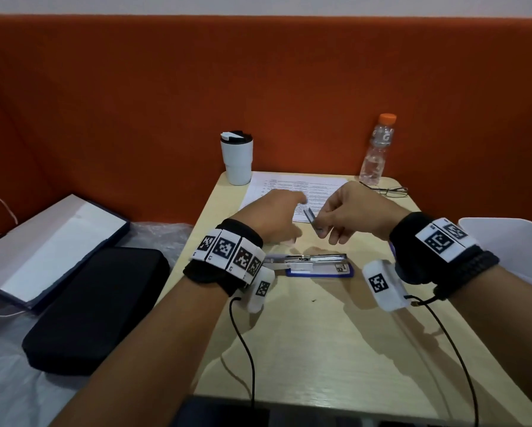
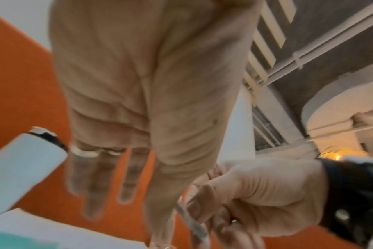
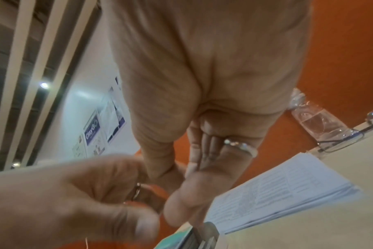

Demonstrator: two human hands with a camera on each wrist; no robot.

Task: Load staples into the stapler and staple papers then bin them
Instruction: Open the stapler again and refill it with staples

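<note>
Both forearms enter from the near edge of the table (image 1: 335, 340), each wearing a black wristband with printed marker tiles and a trailing cable.

Right hand (image 1: 355, 215): raised above the table, fingers curled, pinching a strip of staples (image 1: 313, 221) between thumb and fingertips. The strip is tilted, its upper end pointing toward the left hand. In the right wrist view the strip (image 3: 202, 235) appears at the lower edge, below the fingers (image 3: 213, 161).

Left hand (image 1: 277, 217): raised above the table just beside the strip, not touching it. In the left wrist view its fingers (image 2: 94, 185) are extended and spread, holding nothing.

Stapler (image 1: 312, 263): lies on the table directly below the two hands, on the near side of them. Its top is swung open, exposing the metal channel.

Papers (image 1: 277, 189): flat stack of printed sheets on the table beyond the stapler, partly hidden by the hands.

White tumbler (image 1: 237, 158): upright, beyond the stapler at the left far corner of the papers. Clear bottle (image 1: 378, 149) with an orange cap: upright, beyond the stapler to the right. Eyeglasses (image 1: 387, 191) lie near the base of the bottle.
</note>
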